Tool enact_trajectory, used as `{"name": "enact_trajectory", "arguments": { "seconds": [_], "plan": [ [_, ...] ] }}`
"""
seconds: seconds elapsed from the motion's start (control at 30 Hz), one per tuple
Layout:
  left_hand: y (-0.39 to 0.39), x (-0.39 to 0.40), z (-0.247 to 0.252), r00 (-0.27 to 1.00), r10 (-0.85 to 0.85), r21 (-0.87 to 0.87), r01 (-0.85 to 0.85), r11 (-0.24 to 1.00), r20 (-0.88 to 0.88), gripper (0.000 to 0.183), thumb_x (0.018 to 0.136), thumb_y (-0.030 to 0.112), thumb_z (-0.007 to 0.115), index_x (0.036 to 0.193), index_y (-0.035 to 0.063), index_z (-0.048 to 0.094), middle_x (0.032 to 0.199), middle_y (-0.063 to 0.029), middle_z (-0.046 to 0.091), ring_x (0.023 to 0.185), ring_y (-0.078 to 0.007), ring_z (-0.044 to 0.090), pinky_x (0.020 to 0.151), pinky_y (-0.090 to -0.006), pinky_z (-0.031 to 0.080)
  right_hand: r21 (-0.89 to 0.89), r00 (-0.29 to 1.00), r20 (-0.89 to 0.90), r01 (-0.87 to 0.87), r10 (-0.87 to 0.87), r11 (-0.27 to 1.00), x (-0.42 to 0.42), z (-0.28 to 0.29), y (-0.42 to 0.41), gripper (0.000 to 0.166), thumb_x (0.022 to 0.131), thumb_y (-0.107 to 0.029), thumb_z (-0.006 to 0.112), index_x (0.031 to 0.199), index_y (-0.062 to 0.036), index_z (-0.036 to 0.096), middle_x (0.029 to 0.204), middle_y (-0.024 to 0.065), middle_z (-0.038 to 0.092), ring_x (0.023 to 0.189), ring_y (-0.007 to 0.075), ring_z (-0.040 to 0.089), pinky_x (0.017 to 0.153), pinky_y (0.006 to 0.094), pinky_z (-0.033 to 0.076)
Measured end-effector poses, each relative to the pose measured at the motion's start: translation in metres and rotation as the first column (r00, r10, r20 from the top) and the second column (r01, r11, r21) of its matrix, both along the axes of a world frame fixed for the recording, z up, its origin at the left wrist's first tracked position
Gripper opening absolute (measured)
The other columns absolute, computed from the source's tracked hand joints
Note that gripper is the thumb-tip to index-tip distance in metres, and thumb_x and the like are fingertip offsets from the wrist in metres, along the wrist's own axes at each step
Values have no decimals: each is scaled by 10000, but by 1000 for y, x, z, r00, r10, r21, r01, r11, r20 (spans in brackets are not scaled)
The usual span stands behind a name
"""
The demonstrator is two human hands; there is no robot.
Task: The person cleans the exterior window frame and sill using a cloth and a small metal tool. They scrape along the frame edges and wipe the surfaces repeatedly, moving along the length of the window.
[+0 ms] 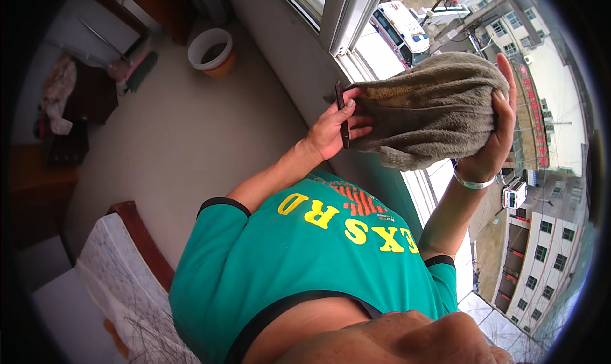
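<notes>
A grey-brown terry cloth (439, 111) hangs stretched between my hands in front of the window, bunched in long folds. My right hand (499, 120), with a silvery bracelet (472, 181) at its wrist, grips the rounded end of the cloth. At the narrower end, my left hand (336, 125) pinches a thin dark bar (342, 120) between thumb and fingers. The left fingertips reach in against the cloth's edge. What the bar belongs to cannot be told. A yellowish patch shows along the cloth's upper part.
Beside me is a window frame (351, 20) with its sill track; vehicles (398, 32) and buildings stand outside, far below. A white-rimmed bucket (210, 51) sits on the floor by the wall. A broom (141, 70) is at the far left, a bed (114, 263) at lower left.
</notes>
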State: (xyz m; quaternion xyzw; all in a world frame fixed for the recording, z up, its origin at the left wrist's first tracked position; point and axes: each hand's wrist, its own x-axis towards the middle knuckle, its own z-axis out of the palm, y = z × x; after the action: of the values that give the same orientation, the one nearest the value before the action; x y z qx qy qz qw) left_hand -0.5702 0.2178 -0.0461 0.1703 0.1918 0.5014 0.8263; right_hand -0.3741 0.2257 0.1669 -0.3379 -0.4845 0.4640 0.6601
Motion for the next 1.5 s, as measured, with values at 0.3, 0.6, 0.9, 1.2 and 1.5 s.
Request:
{"name": "enact_trajectory", "arguments": {
  "seconds": [0.3, 0.6, 0.9, 1.2, 1.5],
  "plan": [
    [74, 4, 72, 970, 223, 505, -146, 851, -96, 608, 1053, 257, 514, 1568, 71, 250, 1434, -22, 482, 1317, -189, 466, 1144, -408, 350, 18, 962, 106, 252, -253, 968, 27, -16, -38, 441, 953, -184, 445, 1292, 92, 506, 1315, 181, 551, 1141, 233, 618, 1002, 354, 500],
    [84, -31, 34, 108, 811, 768, 413, 490, -575, 256, 945, 75, 563, 1175, -11, 637, 1155, -182, 653, 1121, -368, 575, 1015, -420, 446, 20, -9, 1000, 312, -18, 950, 114, -133, -70, 247, 922, -157, 629, 1143, -50, 649, 1138, 191, 598, 1038, 350, 602, 897, 420, 484],
    [51, -14, 15, 111, 876, 883, 43, 468, -470, 185, 941, 31, 538, 1089, 13, 647, 1145, -140, 667, 1058, -331, 622, 936, -390, 485, 127, 275, 961, -314, -38, 941, -6, -140, 53, 415, 893, 37, 497, 1304, -5, 541, 1317, 241, 569, 1210, 389, 541, 1030, 427, 444],
    [6, -27, -31, 217, 643, 637, -107, 763, -734, 182, 1015, 103, 490, 1053, -9, 629, 994, -117, 678, 923, -217, 645, 842, -339, 509, 213, 84, 976, -172, -202, 962, -38, -182, 120, 397, 901, -62, 481, 1286, 25, 511, 1305, 227, 580, 1176, 400, 530, 1011, 439, 448],
    [-33, -78, -65, 273, 479, 433, -214, 876, -834, 255, 1047, 186, 449, 1075, 20, 641, 1045, -59, 686, 915, -145, 642, 802, -296, 520, -75, -64, 996, -99, 69, 992, 74, -140, -7, 407, 700, -13, 695, 1083, -58, 565, 995, 162, 567, 957, 390, 573, 818, 459, 478]
  ]
}}
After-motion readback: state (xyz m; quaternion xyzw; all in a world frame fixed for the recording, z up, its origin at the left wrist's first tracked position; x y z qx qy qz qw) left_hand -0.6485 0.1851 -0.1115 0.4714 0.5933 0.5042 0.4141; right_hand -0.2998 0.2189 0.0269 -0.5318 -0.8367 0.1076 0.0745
